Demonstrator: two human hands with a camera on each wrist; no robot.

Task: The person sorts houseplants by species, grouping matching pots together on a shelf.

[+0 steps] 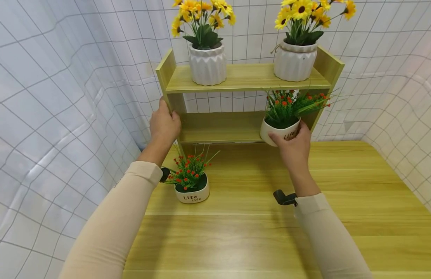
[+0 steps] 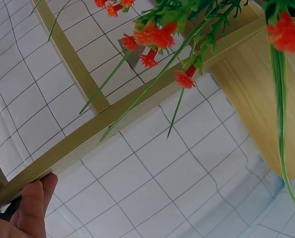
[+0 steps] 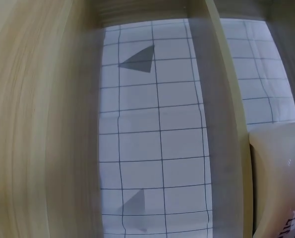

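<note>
My right hand [image 1: 293, 143] grips a white oval flowerpot [image 1: 279, 131] of red-flowered greenery from its right side, thumb across the front. The pot is at the right end of the middle board [image 1: 222, 130] of a wooden shelf; whether it rests there I cannot tell. In the right wrist view the same pot [image 3: 283, 178] overlaps the board's edge, and the hand is out of sight. My left hand [image 1: 163, 122] holds the shelf's left side panel [image 1: 166, 73]. The left wrist view shows its fingers [image 2: 33, 203] pinching that panel's edge.
A matching flowerpot [image 1: 192, 195] stands on the wooden table [image 1: 236, 232], below my left wrist. On the top board [image 1: 250, 77] are two white fluted pots, one left [image 1: 207, 66] and one right [image 1: 295, 62], with yellow flowers. A checked curtain [image 1: 61, 97] surrounds the table.
</note>
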